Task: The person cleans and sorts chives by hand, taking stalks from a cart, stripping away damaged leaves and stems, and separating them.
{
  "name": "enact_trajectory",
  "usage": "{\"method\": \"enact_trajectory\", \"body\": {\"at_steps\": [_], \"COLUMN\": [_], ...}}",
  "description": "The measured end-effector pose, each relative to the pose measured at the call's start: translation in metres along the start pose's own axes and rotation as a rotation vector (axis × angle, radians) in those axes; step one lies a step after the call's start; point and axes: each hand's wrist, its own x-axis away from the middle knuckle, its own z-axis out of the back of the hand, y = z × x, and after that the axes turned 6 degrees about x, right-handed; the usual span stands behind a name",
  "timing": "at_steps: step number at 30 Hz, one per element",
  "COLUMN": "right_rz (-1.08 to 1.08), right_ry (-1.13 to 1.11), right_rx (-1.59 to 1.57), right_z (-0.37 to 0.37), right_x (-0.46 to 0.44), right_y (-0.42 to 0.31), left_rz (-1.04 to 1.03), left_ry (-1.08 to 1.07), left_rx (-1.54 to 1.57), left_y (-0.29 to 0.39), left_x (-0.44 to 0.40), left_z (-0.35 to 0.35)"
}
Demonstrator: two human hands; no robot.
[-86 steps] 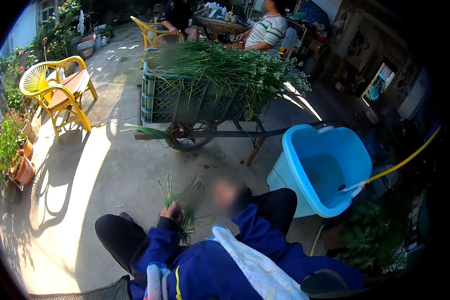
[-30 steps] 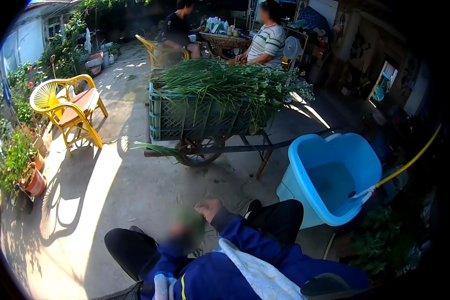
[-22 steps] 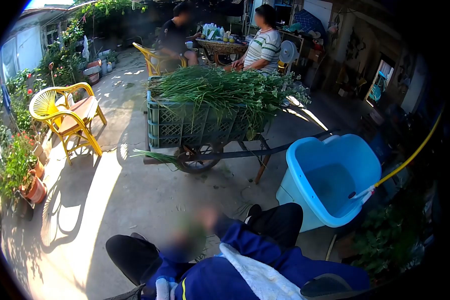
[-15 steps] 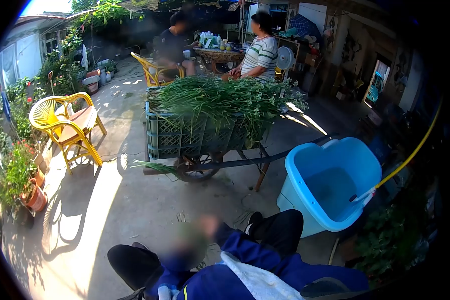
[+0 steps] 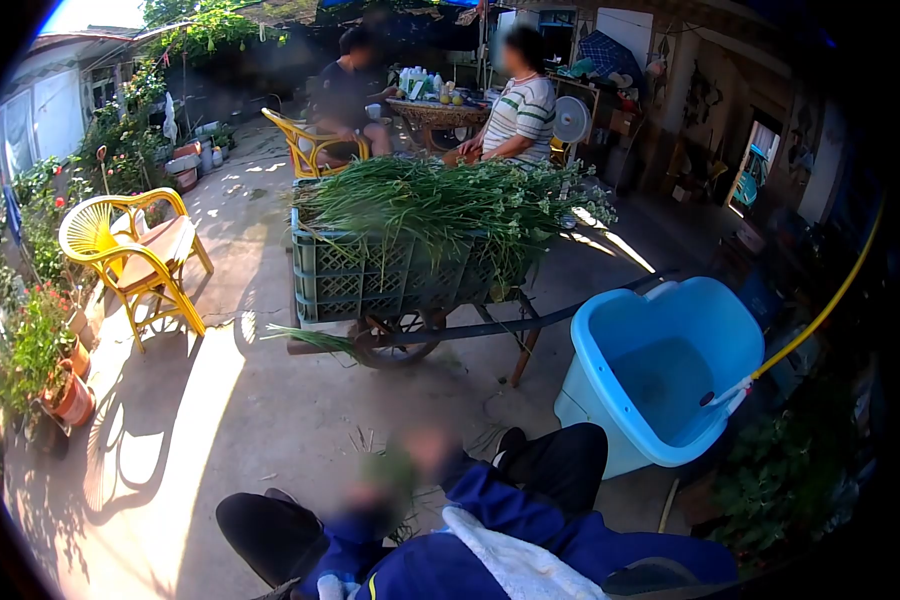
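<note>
Low in front of my lap, a blurred bunch of green stalks shows between my two hands. My left hand, at the lower end of the bunch, appears closed around it, though blur hides the separate fingers. On the bunch's upper right side is my right hand; its fingers are too smeared to read. Loose green bits lie on the concrete around my feet. Beyond them, a wheelbarrow carries a green plastic crate heaped with long leafy stalks, some bearing pale flower heads.
A light blue tub holding water stands at my right, with a yellow hose at its rim. At left are a yellow chair and potted plants. Two people sit by a table behind the barrow.
My right hand has shifted slightly, and the green bunch between my hands shows a little more clearly. The barrow, crate and tub look unchanged.
</note>
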Motion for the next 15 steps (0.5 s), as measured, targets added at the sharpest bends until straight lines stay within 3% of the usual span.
{"method": "enact_trajectory", "body": {"at_steps": [7,10,13,15], "right_rz": [0.081,0.298,0.125,0.219], "right_ry": [0.079,0.185,0.131,0.175], "right_rx": [-0.022,0.141,0.014,0.115], "right_z": [0.005,-0.004,0.010,0.003], "right_x": [-0.011,-0.040,-0.011,-0.036], "right_y": [0.013,0.070,0.003,0.053], "left_rz": [0.014,0.016,0.057,0.022], "left_ry": [0.063,0.098,0.068,0.086], "left_rx": [-0.060,-0.101,-0.084,-0.040], "left_y": [-0.003,-0.002,-0.009,-0.007], "left_x": [0.000,-0.003,-0.015,-0.010], "left_z": [-0.005,-0.007,0.011,0.001]}}
